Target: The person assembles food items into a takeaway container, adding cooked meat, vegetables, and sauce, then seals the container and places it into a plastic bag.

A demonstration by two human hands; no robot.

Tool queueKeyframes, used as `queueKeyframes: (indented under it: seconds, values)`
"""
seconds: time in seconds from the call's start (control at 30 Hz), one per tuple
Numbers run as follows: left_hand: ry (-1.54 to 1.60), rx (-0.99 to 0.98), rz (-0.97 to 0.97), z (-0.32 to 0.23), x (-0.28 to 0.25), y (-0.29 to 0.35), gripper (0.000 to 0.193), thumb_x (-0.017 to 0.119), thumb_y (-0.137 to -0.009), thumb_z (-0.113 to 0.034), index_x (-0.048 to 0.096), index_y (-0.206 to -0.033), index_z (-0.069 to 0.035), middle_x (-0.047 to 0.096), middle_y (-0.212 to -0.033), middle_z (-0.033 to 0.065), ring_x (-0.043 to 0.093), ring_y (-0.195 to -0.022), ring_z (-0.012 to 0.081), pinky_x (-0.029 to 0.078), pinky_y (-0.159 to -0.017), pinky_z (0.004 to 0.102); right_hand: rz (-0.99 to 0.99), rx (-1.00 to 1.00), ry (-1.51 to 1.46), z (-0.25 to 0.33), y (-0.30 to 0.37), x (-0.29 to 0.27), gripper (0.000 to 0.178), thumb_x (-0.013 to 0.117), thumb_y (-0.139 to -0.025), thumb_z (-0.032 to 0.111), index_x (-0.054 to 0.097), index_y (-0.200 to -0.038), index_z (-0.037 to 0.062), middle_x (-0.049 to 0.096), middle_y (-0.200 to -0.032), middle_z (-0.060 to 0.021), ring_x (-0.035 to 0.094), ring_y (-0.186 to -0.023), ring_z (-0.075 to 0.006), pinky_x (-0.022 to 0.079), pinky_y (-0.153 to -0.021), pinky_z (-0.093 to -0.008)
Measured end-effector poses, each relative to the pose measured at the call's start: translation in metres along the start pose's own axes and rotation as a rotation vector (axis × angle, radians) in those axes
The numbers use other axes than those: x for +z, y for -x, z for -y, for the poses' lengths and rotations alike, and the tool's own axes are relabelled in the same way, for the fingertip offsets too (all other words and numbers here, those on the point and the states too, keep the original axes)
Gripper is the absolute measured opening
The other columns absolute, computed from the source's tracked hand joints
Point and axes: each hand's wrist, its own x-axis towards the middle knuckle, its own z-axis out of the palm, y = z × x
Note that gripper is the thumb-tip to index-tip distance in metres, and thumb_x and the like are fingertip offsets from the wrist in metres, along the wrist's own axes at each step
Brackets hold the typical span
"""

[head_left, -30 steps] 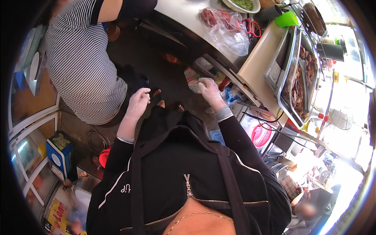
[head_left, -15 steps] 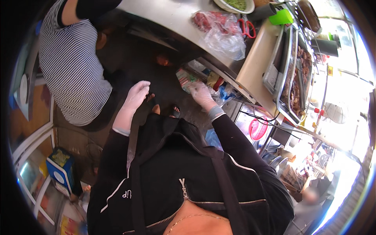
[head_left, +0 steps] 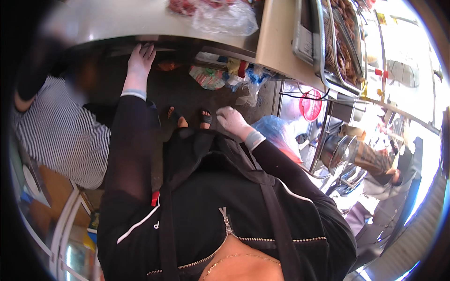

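Note:
My left hand [head_left: 139,65], in a thin pale glove, reaches forward to the front edge of the steel counter [head_left: 117,23]. Its fingers are stretched and slightly apart at the dark strip under the top; whether they touch it I cannot tell. Lower and to the right, my gloved right hand [head_left: 233,122] hangs over the floor with its fingers curled in and nothing visible in them. Beyond it, plastic bags [head_left: 208,77] sit under the counter. A clear bag [head_left: 225,18] beside red meat [head_left: 183,6] lies on the counter top.
A person in a striped top [head_left: 61,131] is close on my left. At the right, a wire-edged tray of browned pieces [head_left: 344,42] stands on a beige ledge [head_left: 276,37]. A blue bag [head_left: 274,129] and a pink basket [head_left: 310,105] are below it. Cables [head_left: 300,96] hang nearby.
My left hand has moved forward to the counter edge. My right hand has drawn back from the bags below the counter. The counter appears nearer, and the striped person is lower left in view.

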Motion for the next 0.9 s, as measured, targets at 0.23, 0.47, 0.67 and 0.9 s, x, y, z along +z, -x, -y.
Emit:
queueKeyframes:
  seconds: [0.23, 0.47, 0.67, 0.9]
  values:
    - [-0.509, -0.387, 0.041, 0.091, -0.078, 0.037, 0.021, 0.067, -0.091, -0.032, 0.063, -0.103, -0.016, 0.068, -0.094, 0.0031, 0.067, -0.086, 0.0184, 0.054, -0.070, 0.0344, -0.112, 0.358, -0.161, -0.079, 0.102, 0.039, 0.026, 0.055, -0.086, 0.022, 0.070, -0.099, 0.0045, 0.069, -0.096, -0.0197, 0.065, -0.095, -0.0385, 0.051, -0.085, -0.0449]
    - [-1.133, -0.562, 0.073, 0.174, -0.066, 0.194, 0.026, 0.063, -0.088, -0.021, 0.065, -0.113, -0.013, 0.070, -0.093, 0.0012, 0.068, -0.083, 0.0148, 0.053, -0.071, 0.0327, -0.300, 0.517, -0.462, -0.144, 0.160, 0.092, 0.029, 0.060, -0.086, 0.028, 0.072, -0.086, 0.0018, 0.069, -0.083, -0.0195, 0.067, -0.082, -0.0368, 0.052, -0.078, -0.0433]
    - [-1.426, -0.725, 0.408, 0.282, -0.064, 0.254, 0.032, 0.051, -0.082, 0.000, 0.064, -0.111, 0.001, 0.066, -0.080, 0.0105, 0.067, -0.069, 0.0167, 0.053, -0.062, 0.0264, -0.562, 0.726, -0.828, -0.214, 0.160, 0.158, 0.023, 0.063, -0.088, 0.022, 0.071, -0.096, 0.0014, 0.071, -0.081, -0.0181, 0.069, -0.081, -0.0318, 0.053, -0.077, -0.0417]
    - [-1.716, -0.805, 0.765, 0.402, -0.063, 0.220, 0.028, 0.048, -0.092, -0.003, 0.062, -0.116, 0.002, 0.064, -0.082, 0.0061, 0.062, -0.068, 0.0116, 0.052, -0.070, 0.0253, -0.753, 1.084, -1.411, -0.369, 0.071, 0.269, 0.042, 0.070, -0.079, 0.024, 0.067, -0.113, 0.0004, 0.069, -0.111, -0.0195, 0.065, -0.107, -0.0292, 0.050, -0.094, -0.0383]
